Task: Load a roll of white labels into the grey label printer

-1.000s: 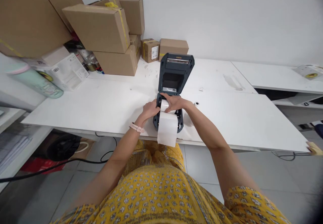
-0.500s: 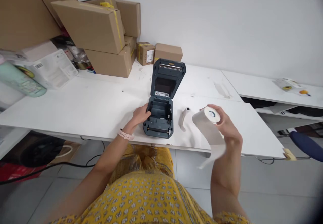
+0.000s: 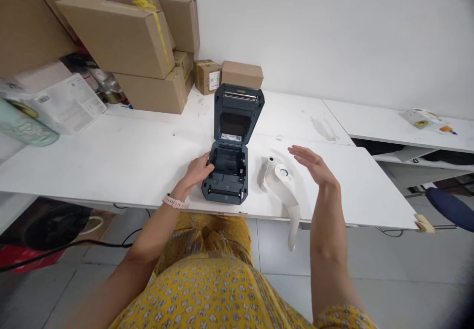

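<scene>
Left hand (image 3: 199, 171) grips the label printer (image 3: 224, 180) sidewall, right hand (image 3: 313, 165) open, empty. Paper roll (image 3: 280, 181) just left of that looks lightish, floppy-tailed; I'd grab the wound part.

Worn on the head, the single camera faces forward and down, close above the yellow floral garment (image 3: 218, 294), taking in the white tabletop (image 3: 129, 161) and wall (image 3: 314, 37) beyond.

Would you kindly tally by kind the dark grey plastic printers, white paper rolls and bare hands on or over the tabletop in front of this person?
Dark grey plastic printer, lid raised: 1
White paper rolls (wide roll, narrow roll): 2
Bare hands (left hand gripping the printer, right hand open): 2
Total: 5
</scene>
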The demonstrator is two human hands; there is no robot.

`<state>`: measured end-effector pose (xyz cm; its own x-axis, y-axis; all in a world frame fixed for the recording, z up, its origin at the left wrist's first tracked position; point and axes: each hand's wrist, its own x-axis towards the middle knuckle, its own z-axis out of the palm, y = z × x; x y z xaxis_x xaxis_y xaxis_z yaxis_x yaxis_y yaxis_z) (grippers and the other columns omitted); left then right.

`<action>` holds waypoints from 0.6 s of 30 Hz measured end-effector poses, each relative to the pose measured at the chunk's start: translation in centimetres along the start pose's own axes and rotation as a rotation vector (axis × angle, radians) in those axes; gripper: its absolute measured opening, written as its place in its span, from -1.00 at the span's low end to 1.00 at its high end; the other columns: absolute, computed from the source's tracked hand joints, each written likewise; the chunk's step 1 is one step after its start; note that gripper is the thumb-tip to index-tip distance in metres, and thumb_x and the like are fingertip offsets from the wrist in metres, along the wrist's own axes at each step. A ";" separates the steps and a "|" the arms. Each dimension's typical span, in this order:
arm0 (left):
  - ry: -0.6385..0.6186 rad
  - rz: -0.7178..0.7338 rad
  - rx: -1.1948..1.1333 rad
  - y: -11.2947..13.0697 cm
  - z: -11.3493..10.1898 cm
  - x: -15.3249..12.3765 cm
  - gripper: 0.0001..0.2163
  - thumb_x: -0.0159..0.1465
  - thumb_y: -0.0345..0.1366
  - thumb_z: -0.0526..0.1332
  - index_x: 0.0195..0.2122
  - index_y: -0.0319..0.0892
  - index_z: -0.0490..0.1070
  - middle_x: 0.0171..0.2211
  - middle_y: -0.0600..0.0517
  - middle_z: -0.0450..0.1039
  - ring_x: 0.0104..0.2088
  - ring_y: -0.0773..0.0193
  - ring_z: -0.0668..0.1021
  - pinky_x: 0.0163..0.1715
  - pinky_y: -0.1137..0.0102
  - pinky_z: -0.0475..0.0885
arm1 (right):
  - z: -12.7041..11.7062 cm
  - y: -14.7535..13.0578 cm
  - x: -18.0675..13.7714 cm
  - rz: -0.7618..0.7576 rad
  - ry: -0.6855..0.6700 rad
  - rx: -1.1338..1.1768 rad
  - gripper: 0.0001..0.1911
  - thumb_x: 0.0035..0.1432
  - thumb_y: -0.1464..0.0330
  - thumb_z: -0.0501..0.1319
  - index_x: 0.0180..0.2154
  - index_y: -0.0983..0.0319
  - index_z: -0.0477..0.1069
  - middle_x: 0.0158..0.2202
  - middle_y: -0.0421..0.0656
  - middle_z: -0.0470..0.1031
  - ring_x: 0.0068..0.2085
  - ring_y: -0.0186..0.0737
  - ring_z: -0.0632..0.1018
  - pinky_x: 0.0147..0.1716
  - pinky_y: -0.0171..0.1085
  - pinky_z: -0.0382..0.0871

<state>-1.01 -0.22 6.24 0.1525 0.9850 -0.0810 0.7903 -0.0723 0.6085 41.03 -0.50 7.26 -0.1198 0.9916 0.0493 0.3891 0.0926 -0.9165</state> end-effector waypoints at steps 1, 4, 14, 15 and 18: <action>0.002 0.000 -0.003 0.0 0.0 0.0 -0.45 0.16 -0.33 0.07 0.21 -0.16 0.38 -0.37 -0.01 0.56 -0.38 0.12 0.55 -0.28 0.31 0.40 | -0.3 -0.2 1.6 0.034 -0.039 -0.041 -0.53 0.12 0.15 0.31 0.08 0.07 0.48 0.20 -0.03 0.50 0.24 0.04 0.48 0.26 0.10 0.30; 0.011 0.004 -0.035 -0.2 0.2 0.1 -0.44 0.15 -0.34 0.07 0.22 -0.15 0.38 -0.40 0.01 0.55 -0.39 0.12 0.54 -0.28 0.30 0.40 | 0.4 -0.8 6.5 0.163 -0.402 -0.210 -0.51 -0.10 0.29 0.37 -0.04 0.12 0.56 0.18 -0.04 0.51 0.19 0.11 0.49 0.16 0.07 0.40; 0.014 0.003 -0.082 -0.6 0.6 0.2 -0.42 0.15 -0.34 0.10 0.25 -0.19 0.35 -0.33 -0.03 0.59 -0.36 0.11 0.56 -0.28 0.30 0.42 | 3.6 -3.9 10.1 0.141 -0.686 -0.277 -0.61 -0.02 0.17 0.41 -0.14 0.18 0.52 -0.13 -0.11 0.63 -0.11 -0.07 0.59 -0.07 -0.18 0.45; 0.015 -0.001 -0.080 -0.6 0.6 0.2 -0.41 0.15 -0.34 0.10 0.26 -0.19 0.35 -0.35 -0.03 0.59 -0.36 0.11 0.56 -0.29 0.30 0.42 | 3.4 -4.9 9.5 0.097 -0.693 -0.182 -0.60 0.03 0.15 0.40 -0.11 0.18 0.49 -0.15 -0.13 0.63 -0.16 -0.14 0.59 -0.11 -0.22 0.45; 0.026 0.023 -0.125 -0.8 0.6 0.2 -0.44 0.15 -0.34 0.12 0.23 -0.17 0.37 -0.33 -0.03 0.60 -0.35 0.12 0.56 -0.31 0.32 0.40 | 4.5 -9.0 7.1 -0.037 -0.820 -0.001 -0.55 0.17 0.08 0.33 0.00 0.18 0.41 -0.33 -0.22 0.60 -0.38 -0.30 0.55 -0.34 -0.32 0.41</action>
<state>-1.25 -0.02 5.21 0.1531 0.9871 -0.0464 0.7063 -0.0764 0.7038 32.61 5.32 14.05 -0.7620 0.6065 -0.2269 0.3726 0.1240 -0.9197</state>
